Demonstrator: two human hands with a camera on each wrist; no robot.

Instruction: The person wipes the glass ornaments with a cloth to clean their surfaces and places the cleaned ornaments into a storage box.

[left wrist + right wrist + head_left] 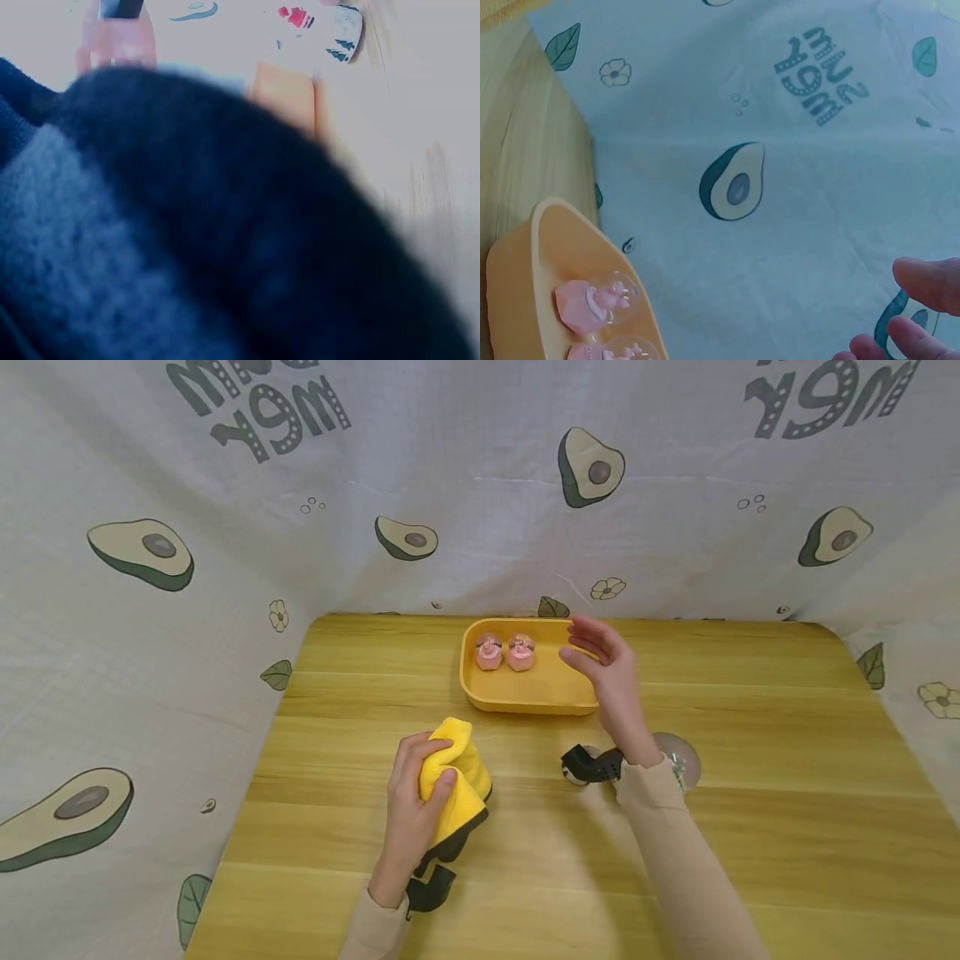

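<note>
A yellow cloth with dark edging [467,777] is gripped in my left hand [408,806], with the thumb over its front. In the left wrist view the bunched cloth [225,195] looks dark blue and covers most of the picture. My right hand [617,685] hovers at the right end of the yellow tray [558,681], its fingers loosely bent and nothing between them. Two small pink globe ornaments with clear domes [489,652] stand side by side in the tray's left part. The right wrist view shows the ornaments [585,307] and my thumb and fingertips [930,281], apart.
Beyond the right wrist lies a clear round globe [686,760], partly hidden by the sleeve. Black wrist camera mounts [592,765] sit at both wrists. A white avocado-print cloth [480,560] hangs behind the wooden table [337,693] and along its sides.
</note>
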